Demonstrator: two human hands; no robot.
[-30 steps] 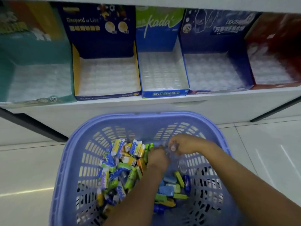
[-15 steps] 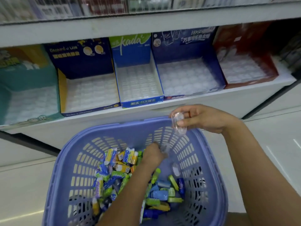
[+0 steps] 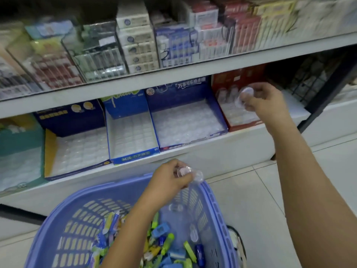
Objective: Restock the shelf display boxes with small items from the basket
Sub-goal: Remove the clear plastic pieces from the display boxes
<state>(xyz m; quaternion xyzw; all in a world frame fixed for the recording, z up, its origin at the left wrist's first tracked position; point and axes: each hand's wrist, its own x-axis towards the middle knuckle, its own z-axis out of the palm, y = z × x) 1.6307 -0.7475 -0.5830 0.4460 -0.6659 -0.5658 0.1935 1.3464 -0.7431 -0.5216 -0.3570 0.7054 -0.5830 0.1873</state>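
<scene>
A purple plastic basket stands on the tiled floor at the near edge. It holds a heap of small wrapped packets in green, blue and yellow, piled toward its left and middle. A few clear plastic pieces lie against its right wall.

The left hand hovers over the far rim of the basket. Its grip is closed, with finger and thumb pinching a small clear capsule that sticks out to the right.

The right hand is raised to the far right in front of the red display box. Its fingers are curled around a second clear capsule, held above that box's tray and not touching it.

Five open display boxes sit side by side on the lower shelf. From left to right they are:
- a teal box
- a navy box with a yellow side
- a narrow blue box
- a wide dark blue box
- the red one

Each is lined with a clear moulded tray of small pockets. What sits at the back of the red box is too blurred to tell.

The upper shelf carries stacked white cartons and rows of packaged goods in clear holders.
</scene>
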